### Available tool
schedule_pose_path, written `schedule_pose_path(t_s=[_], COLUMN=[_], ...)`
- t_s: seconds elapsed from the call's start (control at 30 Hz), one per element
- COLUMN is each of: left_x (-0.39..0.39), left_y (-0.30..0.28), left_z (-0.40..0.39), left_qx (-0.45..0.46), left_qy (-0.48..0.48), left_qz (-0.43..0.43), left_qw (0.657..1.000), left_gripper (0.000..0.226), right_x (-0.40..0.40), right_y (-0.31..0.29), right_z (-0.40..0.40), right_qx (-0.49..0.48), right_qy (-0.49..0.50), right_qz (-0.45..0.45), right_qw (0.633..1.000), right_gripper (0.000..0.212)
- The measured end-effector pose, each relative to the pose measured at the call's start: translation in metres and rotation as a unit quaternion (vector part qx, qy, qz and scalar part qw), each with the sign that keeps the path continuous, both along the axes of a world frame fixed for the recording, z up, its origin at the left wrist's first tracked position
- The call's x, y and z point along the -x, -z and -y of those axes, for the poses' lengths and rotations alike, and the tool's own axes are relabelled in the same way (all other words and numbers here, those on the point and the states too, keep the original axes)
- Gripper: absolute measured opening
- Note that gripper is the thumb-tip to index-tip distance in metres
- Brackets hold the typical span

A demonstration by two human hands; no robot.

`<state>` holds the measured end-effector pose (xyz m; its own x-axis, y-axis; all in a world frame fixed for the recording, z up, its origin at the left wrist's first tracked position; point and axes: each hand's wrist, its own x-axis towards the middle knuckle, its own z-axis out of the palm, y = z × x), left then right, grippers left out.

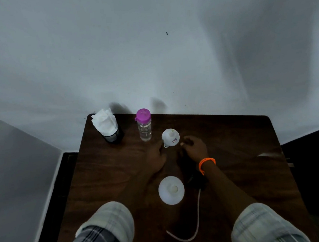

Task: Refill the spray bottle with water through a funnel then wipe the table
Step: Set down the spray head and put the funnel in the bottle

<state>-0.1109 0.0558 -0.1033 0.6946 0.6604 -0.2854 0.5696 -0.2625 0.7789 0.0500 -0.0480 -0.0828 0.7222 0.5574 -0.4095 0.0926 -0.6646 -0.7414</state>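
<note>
Both hands reach toward the white funnel point(170, 137) lying upside down on the dark wooden table point(234, 143). Left hand point(156, 154) and right hand point(194, 146) flank it, fingers loosely open, holding nothing. Nearer the person stands the open white spray bottle point(171, 190), its black sprayer head point(196, 182) with tube beside it. A pink-capped water bottle point(144, 125) stands behind.
</note>
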Motion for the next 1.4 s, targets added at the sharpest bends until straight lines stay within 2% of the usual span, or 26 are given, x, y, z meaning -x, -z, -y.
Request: schedule_pose_path(t_s=[0.13, 0.2, 0.3, 0.4, 0.5, 0.6, 0.77, 0.93, 1.03, 1.13, 1.27, 1.4], left_x=[-0.03, -0.036, -0.044, -0.046, -0.041, -0.033, -0.015, 0.013, 0.029, 0.044, 0.057, 0.069], left_y=[0.043, 0.03, 0.022, 0.02, 0.014, 0.001, -0.036, -0.074, -0.088, -0.104, -0.125, -0.135], left_z=[-0.014, -0.011, -0.007, -0.005, -0.001, 0.007, 0.024, 0.037, 0.037, 0.04, 0.048, 0.057], left_qx=[-0.032, -0.038, -0.007, 0.065, 0.087, 0.036, -0.033, -0.078, -0.117, -0.137, -0.167, -0.183], left_qy=[-0.036, -0.039, -0.058, -0.109, -0.132, -0.147, -0.149, -0.121, -0.103, -0.104, -0.115, -0.087], left_qz=[0.008, -0.004, 0.004, 0.038, 0.091, 0.14, 0.182, 0.203, 0.206, 0.232, 0.26, 0.271], left_qw=[0.999, 0.998, 0.998, 0.991, 0.983, 0.979, 0.971, 0.969, 0.966, 0.957, 0.944, 0.941], left_gripper=[0.058, 0.059, 0.055, 0.057, 0.057, 0.06, 0.064, 0.064, 0.066, 0.058, 0.032, 0.02], right_x=[-0.003, -0.002, -0.003, 0.0, 0.003, 0.008, 0.02, 0.029, 0.032, 0.035, 0.043, 0.051], right_y=[0.01, 0.018, 0.028, 0.025, 0.017, 0.001, -0.029, -0.073, -0.096, -0.117, -0.138, -0.148], right_z=[-0.018, -0.022, -0.023, -0.02, -0.011, 0.0, 0.023, 0.047, 0.058, 0.065, 0.07, 0.075], right_qx=[-0.019, -0.011, 0.002, -0.024, -0.067, -0.116, -0.171, -0.188, -0.183, -0.17, -0.157, -0.152], right_qy=[-0.013, -0.03, -0.018, 0.015, 0.051, 0.095, 0.116, 0.132, 0.113, 0.08, 0.053, 0.04], right_qz=[-0.028, -0.037, -0.081, -0.114, -0.156, -0.205, -0.245, -0.282, -0.296, -0.298, -0.282, -0.266], right_qw=[0.999, 0.999, 0.997, 0.993, 0.984, 0.967, 0.947, 0.932, 0.931, 0.936, 0.945, 0.951], right_gripper=[0.032, 0.039, 0.058, 0.056, 0.049, 0.039, 0.037, 0.024, 0.03, 0.041, 0.052, 0.046])
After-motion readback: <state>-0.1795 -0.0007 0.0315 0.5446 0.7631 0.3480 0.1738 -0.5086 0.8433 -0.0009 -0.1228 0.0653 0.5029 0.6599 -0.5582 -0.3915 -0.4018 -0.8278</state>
